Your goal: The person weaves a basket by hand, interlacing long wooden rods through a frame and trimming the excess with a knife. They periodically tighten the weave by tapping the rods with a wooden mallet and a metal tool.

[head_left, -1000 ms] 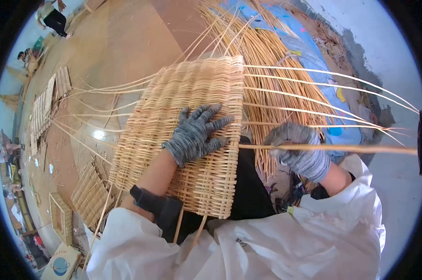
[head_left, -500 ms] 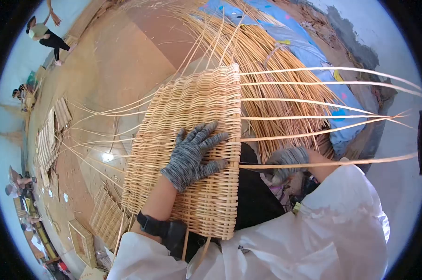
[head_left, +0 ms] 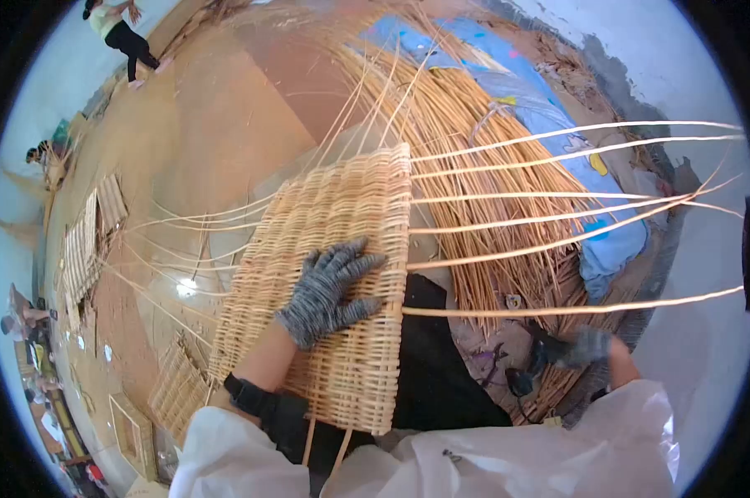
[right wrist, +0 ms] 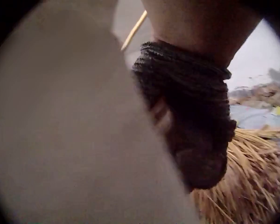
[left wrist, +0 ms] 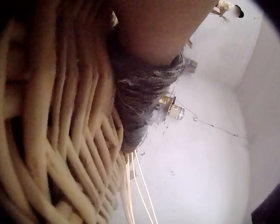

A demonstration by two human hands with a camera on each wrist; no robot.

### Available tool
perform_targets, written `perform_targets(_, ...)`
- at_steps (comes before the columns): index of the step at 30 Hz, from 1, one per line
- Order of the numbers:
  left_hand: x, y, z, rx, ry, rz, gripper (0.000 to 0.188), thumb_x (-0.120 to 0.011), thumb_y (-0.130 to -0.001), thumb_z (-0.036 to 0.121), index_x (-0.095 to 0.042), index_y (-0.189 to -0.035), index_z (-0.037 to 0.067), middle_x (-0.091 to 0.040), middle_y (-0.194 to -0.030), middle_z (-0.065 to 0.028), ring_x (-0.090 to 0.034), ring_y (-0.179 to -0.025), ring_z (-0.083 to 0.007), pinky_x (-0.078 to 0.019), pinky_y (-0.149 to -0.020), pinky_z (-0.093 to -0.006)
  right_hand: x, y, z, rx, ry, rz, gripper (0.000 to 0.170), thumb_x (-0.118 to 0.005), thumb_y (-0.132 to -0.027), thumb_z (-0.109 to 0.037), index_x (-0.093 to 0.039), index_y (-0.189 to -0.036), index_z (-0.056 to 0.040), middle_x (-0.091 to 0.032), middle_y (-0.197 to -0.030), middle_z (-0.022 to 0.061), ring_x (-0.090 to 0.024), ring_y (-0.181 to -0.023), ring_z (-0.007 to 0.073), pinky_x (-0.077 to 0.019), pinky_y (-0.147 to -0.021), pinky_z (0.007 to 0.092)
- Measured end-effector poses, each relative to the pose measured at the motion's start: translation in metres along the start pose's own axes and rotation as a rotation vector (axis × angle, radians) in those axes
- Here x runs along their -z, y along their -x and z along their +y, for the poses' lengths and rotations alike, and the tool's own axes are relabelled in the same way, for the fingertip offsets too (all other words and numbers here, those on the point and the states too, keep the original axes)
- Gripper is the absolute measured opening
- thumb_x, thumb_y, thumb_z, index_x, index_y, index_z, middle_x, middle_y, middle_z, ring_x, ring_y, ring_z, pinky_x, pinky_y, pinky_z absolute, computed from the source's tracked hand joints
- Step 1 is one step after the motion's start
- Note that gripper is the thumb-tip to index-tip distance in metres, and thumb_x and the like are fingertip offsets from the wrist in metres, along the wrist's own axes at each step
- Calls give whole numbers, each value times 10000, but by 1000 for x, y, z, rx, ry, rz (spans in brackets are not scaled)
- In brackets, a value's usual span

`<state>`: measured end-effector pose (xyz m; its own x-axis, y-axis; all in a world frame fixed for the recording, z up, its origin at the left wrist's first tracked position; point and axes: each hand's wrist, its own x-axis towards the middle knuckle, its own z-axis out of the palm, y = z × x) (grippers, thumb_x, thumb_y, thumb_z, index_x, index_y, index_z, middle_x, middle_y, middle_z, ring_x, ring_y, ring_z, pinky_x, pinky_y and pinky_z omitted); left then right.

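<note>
A woven wicker panel (head_left: 317, 216) lies tilted over the person's lap, long pale canes (head_left: 516, 311) sticking out of its right edge. The gloved left hand (head_left: 329, 290) rests flat on it with fingers spread, near that edge. In the left wrist view the weave (left wrist: 79, 121) runs beside the gloved hand (left wrist: 137, 98). To the right of the panel, low over the floor, the gloved right hand (head_left: 586, 347) is blurred beside a dark object (head_left: 542, 353); whether it grips it is unclear. The right wrist view shows this glove (right wrist: 191, 121) in shadow, partly covered by a pale sleeve (right wrist: 84, 121).
A large heap of canes (head_left: 491, 183) lies beyond the panel, against a blue sheet (head_left: 611, 249). Other woven pieces (head_left: 84, 241) and a rectangular frame (head_left: 132, 436) are on the floor at left. A person (head_left: 124, 37) stands at the far upper left.
The right hand has left the lowest cane and moved down towards the floor at right. The left hand stays spread on the panel, which appears lower and slightly left in view.
</note>
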<state>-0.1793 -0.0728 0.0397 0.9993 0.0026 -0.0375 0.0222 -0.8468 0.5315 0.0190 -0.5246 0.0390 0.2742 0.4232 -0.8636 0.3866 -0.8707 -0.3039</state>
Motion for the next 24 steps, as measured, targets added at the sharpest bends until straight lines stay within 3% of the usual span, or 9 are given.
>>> perform_targets(1,7,-6,3,9,-30,-75,733,-568,-824,622,-416,-1421,225,-341,-1488,-148,-304,-1377,-357,-163,-1123,-552,-4,0,-6,10,419,95,287,-604,-898,-307,-652,-1117,-128,-670,-1004,144,-634,-914,288,-504,-774,374)
perform_targets(2,19,-8,8,21,-57,-151,771,-559,-824,634,-386,-1438,202,-330,-1492,-157,-299,-1380,-358,-166,-1128,-541,-23,-34,24,4,300,107,283,-593,-903,-313,-648,-1124,-146,-676,-1010,119,-636,-922,291,-506,-793,376)
perform_targets(4,40,-14,39,11,-224,-249,913,-621,-780,652,-355,-1436,75,-343,-1466,-203,-322,-1362,-373,-210,-1149,-425,-34,-60,5,45,-50,269,343,-629,-875,-281,-610,-1177,-119,-653,-980,101,-627,-869,252,-504,-752,341)
perform_targets(8,1,-52,87,-166,-108,-144,946,-648,-749,639,-344,-1419,45,-418,-1399,-210,-390,-1320,-345,-164,-1145,-488,-21,-98,-72,383,-981,580,515,-700,-819,-215,-534,-1283,-64,-606,-920,67,-608,-762,174,-500,-671,270)
perform_targets(10,-15,-69,97,-56,-225,-275,903,-658,-745,613,-365,-1401,65,-472,-1346,-202,-436,-1283,-330,-146,-1136,-524,0,-110,-106,553,-1397,439,681,-755,-782,-194,-433,-1378,-126,-566,-840,29,-479,-539,157,-419,-494,283)
perform_targets(14,-18,-70,101,-41,-287,-296,750,-662,-754,553,-459,-1312,94,-533,-1256,-170,-490,-1219,-306,-141,-1123,-538,23,-159,-102,1180,-1723,238,594,-759,-793,-221,-464,-1299,-126,-543,-815,19,-515,-630,162,-437,-549,301)
perform_targets(16,-17,-68,100,-72,-301,-246,744,-660,-756,552,-464,-1309,96,-543,-1237,-166,-504,-1198,-305,-151,-1120,-533,31,-149,-117,1103,-1792,361,547,-737,-825,-293,-480,-1275,-118,-547,-835,6,-542,-743,163,-463,-646,356)
perform_targets(21,-18,-85,87,-31,-343,-102,793,-624,-765,605,-451,-1322,67,-540,-1239,-167,-496,-1195,-315,-178,-1123,-505,88,-138,-148,937,-1816,474,220,-648,-886,-129,-583,-1054,-3,-532,-669,51,-552,-596,164,-457,-520,288)
perform_targets(24,-5,-101,65,-118,-238,-53,1052,-655,-663,721,-342,-1419,60,-397,-1404,-195,-362,-1320,-337,-196,-1110,-535,99,-121,-148,570,-1262,537,191,-635,-894,-161,-635,-992,3,-587,-721,71,-554,-607,170,-457,-531,285)
